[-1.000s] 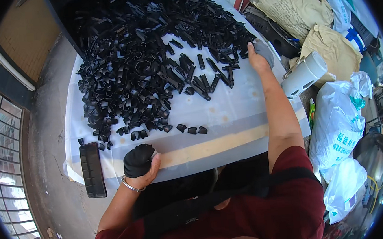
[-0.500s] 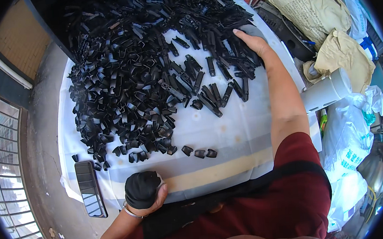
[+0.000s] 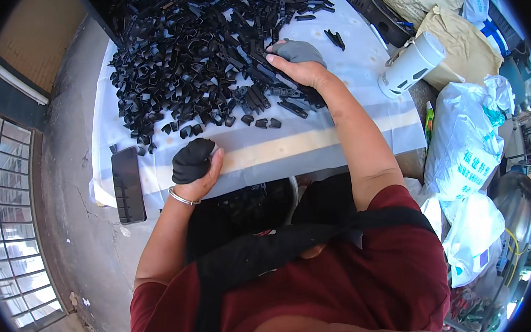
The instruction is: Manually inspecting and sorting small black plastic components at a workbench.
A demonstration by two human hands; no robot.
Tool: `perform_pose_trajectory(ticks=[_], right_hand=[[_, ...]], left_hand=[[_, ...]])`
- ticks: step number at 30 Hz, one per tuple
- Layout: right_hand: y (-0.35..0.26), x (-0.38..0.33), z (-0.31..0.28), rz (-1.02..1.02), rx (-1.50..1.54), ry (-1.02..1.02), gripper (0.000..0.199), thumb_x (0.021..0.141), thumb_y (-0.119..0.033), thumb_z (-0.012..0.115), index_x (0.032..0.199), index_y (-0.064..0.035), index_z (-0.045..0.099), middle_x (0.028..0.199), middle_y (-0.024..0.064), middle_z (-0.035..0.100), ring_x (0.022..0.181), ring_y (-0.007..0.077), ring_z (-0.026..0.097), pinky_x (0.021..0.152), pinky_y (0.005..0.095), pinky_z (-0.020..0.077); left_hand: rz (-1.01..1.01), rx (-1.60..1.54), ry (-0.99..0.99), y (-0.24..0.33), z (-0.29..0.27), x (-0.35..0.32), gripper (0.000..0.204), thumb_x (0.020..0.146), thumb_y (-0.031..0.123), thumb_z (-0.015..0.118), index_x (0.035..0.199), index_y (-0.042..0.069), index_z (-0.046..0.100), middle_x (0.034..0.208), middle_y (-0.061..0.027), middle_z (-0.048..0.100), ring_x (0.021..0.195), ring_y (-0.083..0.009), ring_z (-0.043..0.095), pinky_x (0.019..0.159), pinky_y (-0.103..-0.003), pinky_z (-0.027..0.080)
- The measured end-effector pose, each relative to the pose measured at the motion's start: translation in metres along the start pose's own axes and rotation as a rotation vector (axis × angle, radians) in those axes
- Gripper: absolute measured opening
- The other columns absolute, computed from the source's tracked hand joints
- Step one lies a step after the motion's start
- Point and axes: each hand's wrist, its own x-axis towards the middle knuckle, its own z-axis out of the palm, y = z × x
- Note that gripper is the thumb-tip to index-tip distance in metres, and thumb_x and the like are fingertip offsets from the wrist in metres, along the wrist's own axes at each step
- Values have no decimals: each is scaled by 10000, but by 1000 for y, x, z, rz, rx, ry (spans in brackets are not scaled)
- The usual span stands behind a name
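Note:
Small curved black plastic pieces [image 3: 172, 89] lie heaped at the left of the white-covered table [image 3: 313, 143]. Longer, narrow black plastic parts [image 3: 257, 98] spread at the heap's right side. My right hand [image 3: 301, 63], in a grey fingerless-thumb glove, lies against the long parts with thumb apart and fingers cupped along them. My left hand [image 3: 197, 165], in a black glove with the thumb bare, is closed at the table's front edge. Whatever its fingers hold, if anything, is hidden. Several curved pieces [image 3: 261, 122] sit singly near the heap's front.
A dark phone [image 3: 128, 184] lies at the table's left front corner. A white cylindrical container [image 3: 412, 64] stands at the right edge, beside white bags [image 3: 463, 141] and tan sacks [image 3: 458, 44]. Below the front edge is a dark bucket [image 3: 253, 204] with black pieces inside.
My right hand has swept left and nearer, pushing long parts against the heap and baring cloth at the right. My left hand stays closed near the front edge. The view has shifted.

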Motion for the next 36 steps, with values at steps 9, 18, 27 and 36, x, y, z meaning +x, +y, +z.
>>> perform_pose_trajectory(ticks=[9, 18, 27, 36], right_hand=[[16, -83, -53, 333, -331, 383, 384, 807, -412, 456, 868, -69, 616, 910, 131, 609, 879, 318, 565, 758, 392, 432], [-16, -156, -9, 293, -337, 189, 261, 767, -319, 530, 893, -97, 586, 824, 147, 596, 790, 347, 562, 695, 429, 448], [6, -149, 2, 6, -356, 222, 163, 728, -114, 511, 855, -112, 613, 816, 144, 584, 782, 321, 567, 663, 419, 455], [-3, -153, 9, -54, -378, 463, 210, 746, -168, 574, 932, -81, 617, 943, 136, 579, 840, 306, 550, 731, 407, 442]], left_hand=[[-41, 133, 56, 24, 13, 0, 190, 749, 194, 607, 888, 66, 607, 856, -129, 612, 759, -280, 602, 661, -338, 486], [-495, 637, -62, -55, -6, 100, 332, 760, 165, 517, 1086, 124, 556, 1002, -169, 585, 847, -335, 586, 756, -399, 473], [-204, 330, -170, -22, 11, 83, 315, 793, 223, 513, 1086, 116, 557, 1042, -134, 585, 930, -299, 563, 811, -361, 448], [59, 679, -73, 12, -23, 79, 259, 696, 201, 635, 935, 107, 604, 910, -131, 560, 817, -301, 552, 692, -386, 463]])
